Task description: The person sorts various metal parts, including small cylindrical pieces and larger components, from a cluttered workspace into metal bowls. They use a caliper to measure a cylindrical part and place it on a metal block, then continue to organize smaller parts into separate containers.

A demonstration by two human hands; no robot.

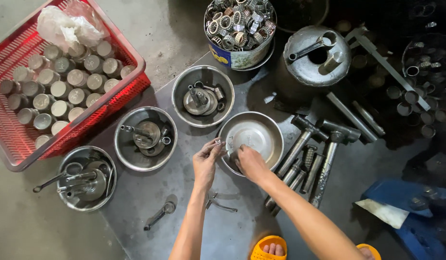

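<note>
My left hand (207, 159) pinches a small metal ring part (217, 142) at the near-left rim of a shiny steel bowl (261, 126). My right hand (249, 162) is curled inside the same bowl's near edge; whether it holds something is hidden. That bowl looks otherwise bare. Three other steel bowls hold oily engine parts: one behind (183, 79), one to the left (125, 154) and one at the far left (109, 190).
A red plastic basket (129, 91) holds several metal cylinders and a plastic bag. A tin of bearings (239, 24) stands behind. Two hammers (329, 149) lie to the right, a connecting rod (160, 215) and a small clip (218, 203) near me. Orange sandals (268, 248) show below.
</note>
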